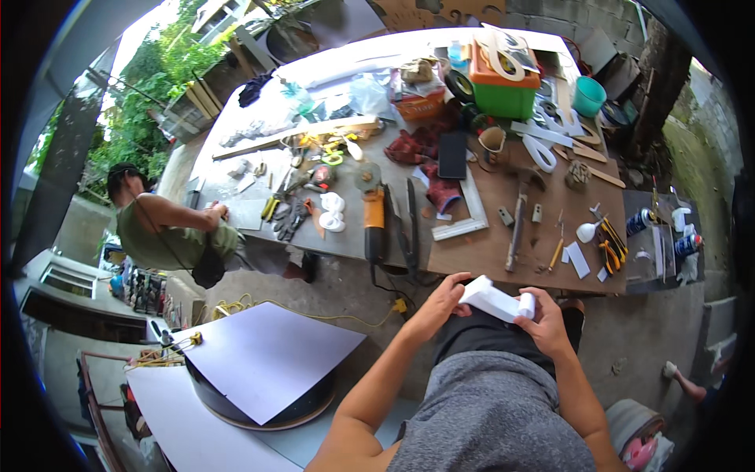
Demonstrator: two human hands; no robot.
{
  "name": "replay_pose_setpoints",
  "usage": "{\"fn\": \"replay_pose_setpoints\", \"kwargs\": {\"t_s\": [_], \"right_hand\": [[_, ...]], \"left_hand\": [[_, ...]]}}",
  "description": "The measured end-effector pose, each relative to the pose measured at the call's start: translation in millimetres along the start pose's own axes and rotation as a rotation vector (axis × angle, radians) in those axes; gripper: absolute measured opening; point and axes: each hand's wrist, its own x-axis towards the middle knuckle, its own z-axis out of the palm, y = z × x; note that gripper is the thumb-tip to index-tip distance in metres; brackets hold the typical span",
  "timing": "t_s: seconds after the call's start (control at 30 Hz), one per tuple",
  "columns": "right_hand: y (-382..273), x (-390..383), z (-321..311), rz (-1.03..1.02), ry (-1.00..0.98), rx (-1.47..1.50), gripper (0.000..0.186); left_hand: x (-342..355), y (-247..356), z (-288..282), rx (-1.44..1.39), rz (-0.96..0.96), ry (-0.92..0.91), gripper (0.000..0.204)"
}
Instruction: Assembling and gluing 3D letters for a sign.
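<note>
I hold a white foam-like cut-out piece [491,299] in front of my lap, just short of the workbench edge. My left hand [442,301] grips its left end, fingers curled over the top. Around its right end, which looks rolled or rounded, my right hand [544,321] is closed. Both forearms come up from the lower edge over my grey shirt.
A cluttered workbench [487,252] lies ahead with an orange angle grinder [375,222], a hammer [517,224], pliers, white cut-out shapes, a green box [503,90] and a teal cup [588,96]. Another person [161,224] leans on the bench at left. A white sheet [263,354] covers a round stand at lower left.
</note>
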Motion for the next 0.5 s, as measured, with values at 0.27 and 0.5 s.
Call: {"fn": "replay_pose_setpoints", "kwargs": {"t_s": [0.27, 0.5], "right_hand": [[-1.9, 0.6, 20.3, 0.073, 0.068, 0.375, 0.059], [-13.5, -10.3, 19.8, 0.059, 0.09, 0.438, 0.061]], "left_hand": [[9.3, 7.4, 52.3, -0.102, 0.34, 0.177, 0.066], [11.8, 22.2, 55.5, 0.408, 0.555, 0.392, 0.045]]}}
